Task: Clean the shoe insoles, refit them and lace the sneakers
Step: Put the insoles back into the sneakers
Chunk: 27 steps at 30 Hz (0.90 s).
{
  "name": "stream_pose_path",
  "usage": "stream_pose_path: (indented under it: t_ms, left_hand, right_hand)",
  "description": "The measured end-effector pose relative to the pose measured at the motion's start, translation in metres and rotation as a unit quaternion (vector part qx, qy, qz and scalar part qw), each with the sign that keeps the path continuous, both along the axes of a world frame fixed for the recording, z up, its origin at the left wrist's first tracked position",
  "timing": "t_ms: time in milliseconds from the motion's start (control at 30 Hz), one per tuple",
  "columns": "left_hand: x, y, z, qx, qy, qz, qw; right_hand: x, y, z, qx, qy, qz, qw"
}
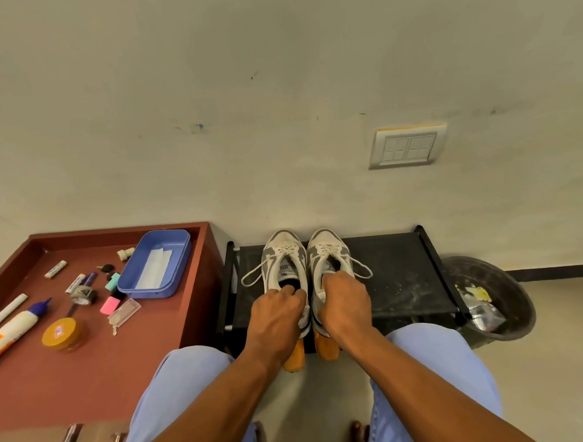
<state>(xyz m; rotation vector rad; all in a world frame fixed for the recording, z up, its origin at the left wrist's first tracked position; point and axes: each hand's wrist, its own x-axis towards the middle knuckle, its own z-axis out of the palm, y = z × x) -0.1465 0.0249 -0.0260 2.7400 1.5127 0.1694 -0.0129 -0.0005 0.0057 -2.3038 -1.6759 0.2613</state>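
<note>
Two grey and white sneakers stand side by side on a black rack. The left hand and right hand each curl their fingers around a sneaker's heel opening

Nothing legible from my seat. Printing on the left sneaker's tongue label, the marker, the tape roll, the glue bottle and the orange jar lid: all too blurred to read.
</note>
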Motion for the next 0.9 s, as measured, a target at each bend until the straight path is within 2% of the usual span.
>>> stream_pose_path:
  t_ms: [167,367,500,733,900]
  left_hand:
    - [0.007,-0.008,-0.015,-0.034,-0.006,0.016,0.999]
    - [0.008,-0.010,-0.018,-0.067,-0.066,0.083,0.992]
    - [0.006,-0.007,-0.013,-0.091,-0.017,0.084,0.992]
    - [0.013,-0.006,-0.008,-0.070,0.019,0.061,0.996]
    - [0.011,0.000,0.008,-0.067,0.035,0.093,0.993]
  right_hand:
    - [0.001,0.001,-0.009,-0.048,-0.026,0.017,0.998]
    - [0.004,0.001,-0.014,-0.115,-0.074,0.057,0.989]
    - [0.004,0.002,-0.015,-0.142,-0.111,0.064,0.981]
    - [0.005,0.007,-0.014,-0.136,-0.124,0.065,0.981]
    - [0.011,0.011,-0.007,-0.148,-0.077,0.072,0.983]
